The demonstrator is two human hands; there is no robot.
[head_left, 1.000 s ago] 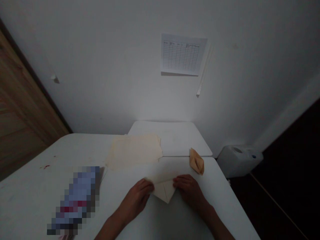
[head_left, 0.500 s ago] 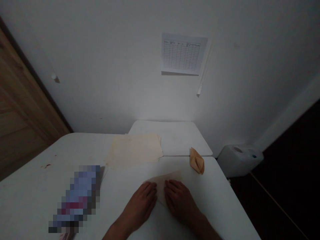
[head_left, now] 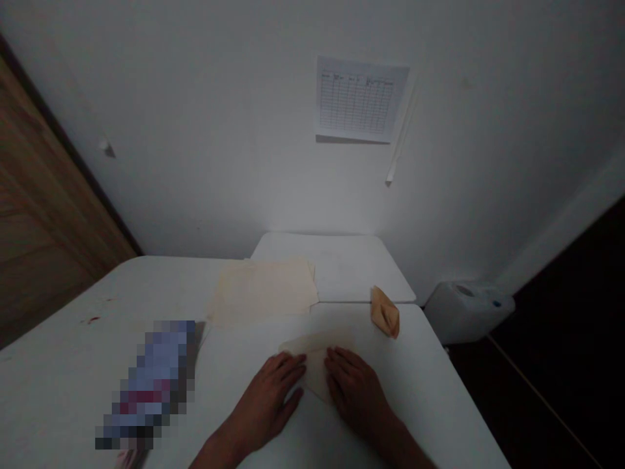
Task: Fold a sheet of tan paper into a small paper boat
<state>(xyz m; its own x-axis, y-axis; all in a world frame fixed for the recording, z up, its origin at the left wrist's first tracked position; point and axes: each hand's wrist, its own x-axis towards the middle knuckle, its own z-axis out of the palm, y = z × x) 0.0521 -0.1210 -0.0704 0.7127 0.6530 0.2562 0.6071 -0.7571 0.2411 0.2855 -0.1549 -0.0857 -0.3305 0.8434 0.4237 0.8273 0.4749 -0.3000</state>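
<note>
A thin, pale beige sheet of paper (head_left: 317, 372) lies folded on the white table (head_left: 273, 449), with its far edge slanting up behind my fingers. On its left part rest the fingers of my left hand (head_left: 272, 398), laid out over the paper with the thumb held apart. My right hand (head_left: 359, 393) lies palm down on the right part, fingers extended and flat. A small strip of paper shows between both hands; the rest is under them. To the right, a folded tan paper shape (head_left: 385, 314) stands near the table edge.
Beige paper sheets (head_left: 263, 292) lie in a pile behind my left hand. A blurred-out blue item (head_left: 156, 374) is at the left. A second white tabletop (head_left: 334, 264) adjoins the wall. Beyond the table's right edge sits a white plastic container (head_left: 466, 314). A printed chart (head_left: 359, 101) hangs above.
My left thumb has moved away from its fingers, toward the right. The paper's far flap sits lower and flatter. Both hands stay on the paper, and the view has shifted slightly.
</note>
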